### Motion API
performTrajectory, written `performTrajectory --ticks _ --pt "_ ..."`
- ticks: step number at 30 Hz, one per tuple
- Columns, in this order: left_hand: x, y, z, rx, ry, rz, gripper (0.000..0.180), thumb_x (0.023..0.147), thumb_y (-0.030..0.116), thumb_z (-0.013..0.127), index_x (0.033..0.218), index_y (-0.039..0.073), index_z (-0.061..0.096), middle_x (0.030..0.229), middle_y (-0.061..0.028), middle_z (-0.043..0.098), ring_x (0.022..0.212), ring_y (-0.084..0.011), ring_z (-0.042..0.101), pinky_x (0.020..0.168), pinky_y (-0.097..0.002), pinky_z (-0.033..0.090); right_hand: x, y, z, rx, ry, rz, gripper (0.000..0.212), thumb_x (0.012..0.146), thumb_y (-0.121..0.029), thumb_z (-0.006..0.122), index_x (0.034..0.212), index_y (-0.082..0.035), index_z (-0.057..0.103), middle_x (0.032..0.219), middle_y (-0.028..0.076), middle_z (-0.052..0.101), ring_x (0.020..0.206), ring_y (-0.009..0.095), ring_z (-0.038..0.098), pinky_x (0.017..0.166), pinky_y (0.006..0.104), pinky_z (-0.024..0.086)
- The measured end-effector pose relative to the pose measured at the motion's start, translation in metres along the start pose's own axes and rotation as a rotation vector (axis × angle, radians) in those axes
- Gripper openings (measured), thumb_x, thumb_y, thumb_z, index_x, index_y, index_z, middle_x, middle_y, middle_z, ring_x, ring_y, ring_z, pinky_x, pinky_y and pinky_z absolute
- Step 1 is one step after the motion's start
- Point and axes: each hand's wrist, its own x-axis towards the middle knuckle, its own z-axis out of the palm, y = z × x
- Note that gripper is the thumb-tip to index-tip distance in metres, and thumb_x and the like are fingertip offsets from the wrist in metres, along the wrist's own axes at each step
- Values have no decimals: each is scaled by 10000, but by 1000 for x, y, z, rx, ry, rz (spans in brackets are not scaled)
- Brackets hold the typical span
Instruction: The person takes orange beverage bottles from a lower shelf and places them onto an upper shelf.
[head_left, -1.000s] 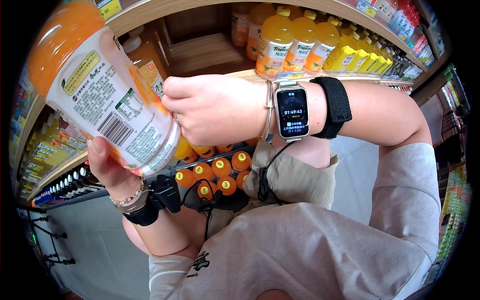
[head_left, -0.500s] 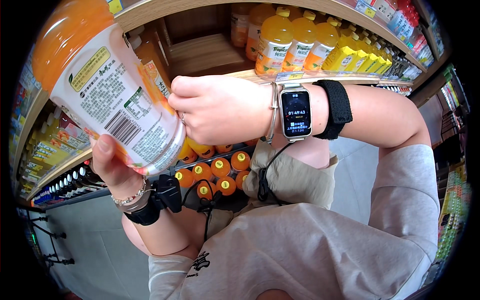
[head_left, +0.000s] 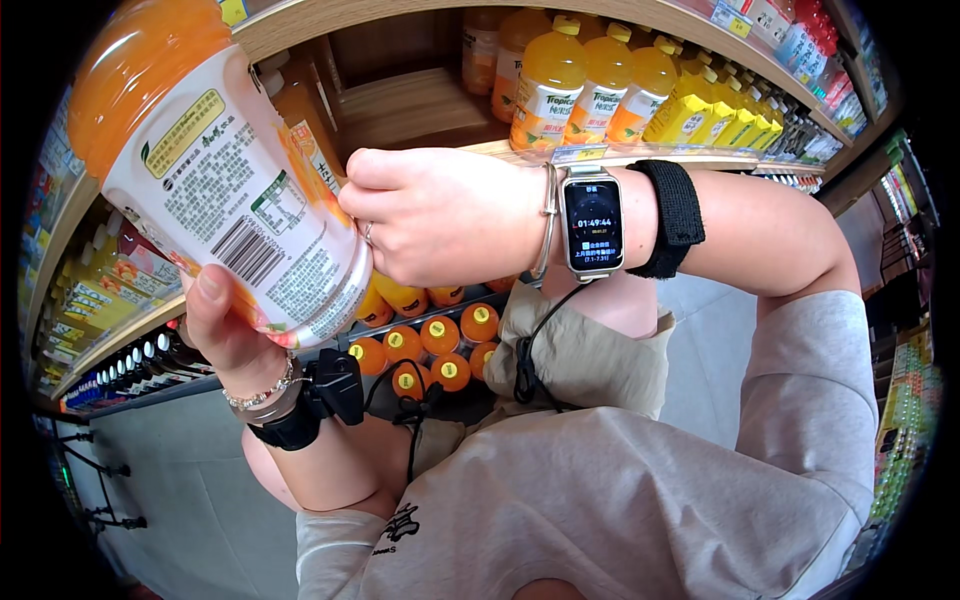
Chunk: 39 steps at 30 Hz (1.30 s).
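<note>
A large bottle of orange juice (head_left: 240, 190) fills the upper left, tilted, its white label with a barcode facing me. My left hand (head_left: 225, 315) grips it low down; the thumb lies on the label and the other fingers are hidden behind. My right hand (head_left: 420, 215), with a watch on its wrist, is closed against or just beside the bottle's right side. Its fingertips are out of sight, so I cannot make out what they hold. Past the bottle, part of an orange-labelled container (head_left: 312, 150) shows near the right knuckles.
Yellow-capped juice bottles (head_left: 550, 85) and yellow cartons (head_left: 690, 110) line the wooden shelf (head_left: 420, 105) ahead. Several orange-capped bottles (head_left: 440, 335) stand low down, just past my knees. More stocked shelves (head_left: 90, 290) curve along the left. A dark cord (head_left: 550, 325) hangs below my right wrist.
The bottle has shifted very slightly to the right and turned a touch in my left hand. Both hands keep nearly the same places.
</note>
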Motion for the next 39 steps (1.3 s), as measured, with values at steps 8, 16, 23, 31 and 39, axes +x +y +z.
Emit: performTrajectory --ticks 8,16,23,31,39 --pt "0 1 -1 67 -11 -13 635 828 380 575 1294 -21 417 1192 -171 568 1023 -278 605 873 -408 505 0 0 3 -10 -4 -8 96 628 -217 602 573 -163 659 650 -49 613 778 151 532 762 271 367" --pt "0 1 8 52 -48 -58 640 822 384 582 1290 -21 420 1197 -170 565 1029 -276 602 878 -410 501 -2 1 6 3 -19 2 102 638 -226 603 574 -162 651 629 -50 604 754 149 532 755 271 365" --pt "3 -3 15 67 -54 -73 651 787 351 616 1269 -40 421 1167 -172 574 1002 -265 609 868 -390 504 -7 9 9 76 -114 33 75 677 -199 589 654 -128 593 644 -36 546 736 141 503 744 271 365" --pt "7 -1 25 142 6 -47 669 735 296 667 1238 -72 423 1117 -175 589 957 -248 621 850 -359 509 -7 9 5 147 -180 113 61 691 -182 589 668 -129 570 639 -28 538 735 147 515 740 278 369" --pt "11 -4 25 33 92 -56 621 734 218 672 1222 -78 427 1087 -161 601 934 -218 630 833 -332 514 19 -11 -69 894 -198 353 178 706 -262 616 642 -136 507 475 1 481 475 192 489 578 329 360"
